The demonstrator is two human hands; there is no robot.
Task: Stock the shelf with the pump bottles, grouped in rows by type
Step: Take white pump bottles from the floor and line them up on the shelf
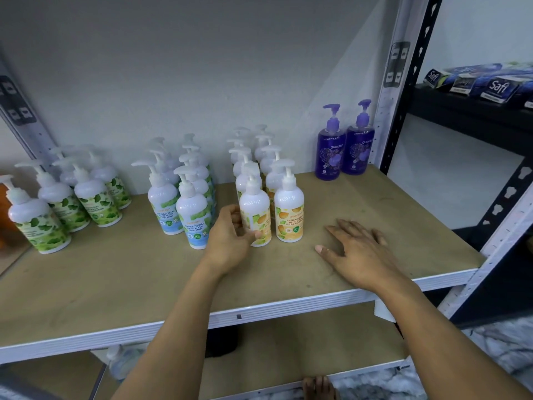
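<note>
Orange-labelled white plastic pump bottle (255,206) heads its row, clamped in the grip of the left hand (230,233), seemingly for alignment; right hand (360,251), grip apart, spread over the tan wooden shelf (121,284)

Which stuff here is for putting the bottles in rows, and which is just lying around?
For the job: green-leaf pump bottles, Cool Mint bottles, Ultra Moisture bottles (left hand holds one), purple bottles, shelf.
Just lying about: Safi boxes on the black rack.

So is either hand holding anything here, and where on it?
The left hand holds the front-left orange-label hand wash bottle, its grip round the lower body. The right hand holds nothing.
</note>
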